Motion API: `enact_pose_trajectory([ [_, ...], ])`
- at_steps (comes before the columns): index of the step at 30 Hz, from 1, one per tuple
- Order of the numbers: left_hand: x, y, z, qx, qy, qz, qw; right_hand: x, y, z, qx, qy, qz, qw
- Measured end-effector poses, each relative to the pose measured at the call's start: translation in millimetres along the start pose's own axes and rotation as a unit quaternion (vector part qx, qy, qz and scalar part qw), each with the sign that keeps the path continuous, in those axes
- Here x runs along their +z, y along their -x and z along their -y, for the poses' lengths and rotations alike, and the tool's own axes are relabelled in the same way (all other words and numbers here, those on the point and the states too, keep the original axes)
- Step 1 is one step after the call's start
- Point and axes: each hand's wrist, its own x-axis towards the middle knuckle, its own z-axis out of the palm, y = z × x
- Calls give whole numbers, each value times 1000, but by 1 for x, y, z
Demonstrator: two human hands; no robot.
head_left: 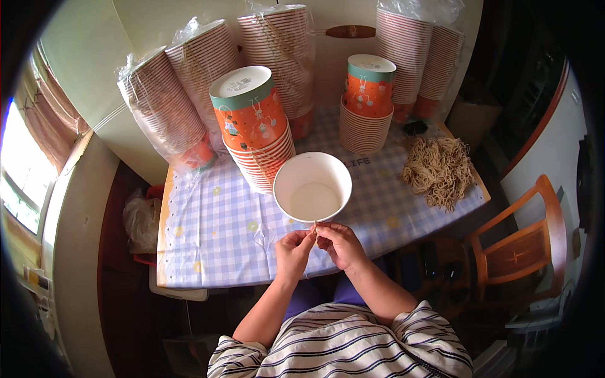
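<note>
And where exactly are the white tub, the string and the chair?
White tub (314, 196): head view, on its inside bottom.
String (439, 171): head view, on the middle of the tangled heap.
Chair (527, 248): head view, on the wooden panel of its back.

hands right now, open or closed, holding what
Left hand: closed, pinching what looks like tan string.
Right hand: closed, apparently on the same string, near the white tub.

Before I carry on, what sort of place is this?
Probably a room in someone's home, judging by the checked tablecloth, the wooden chair and the curtain by the bright window.
</note>
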Motion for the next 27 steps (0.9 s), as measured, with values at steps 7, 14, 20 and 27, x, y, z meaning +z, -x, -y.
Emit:
enact_pose_trajectory([
  [7,-1,0,10,121,-132,-42,983,3,2,3,-1,11,-21,1000],
  [14,0,-1,14,396,-300,-70,865,0,3,-3,-6,1,-38,999],
  [20,-2,-8,16,466,-291,-80,832,-1,2,-6,-2,-3,-34,999],
  [27,-5,-6,13,466,-313,-72,825,0,3,-6,-2,4,-37,999],
])
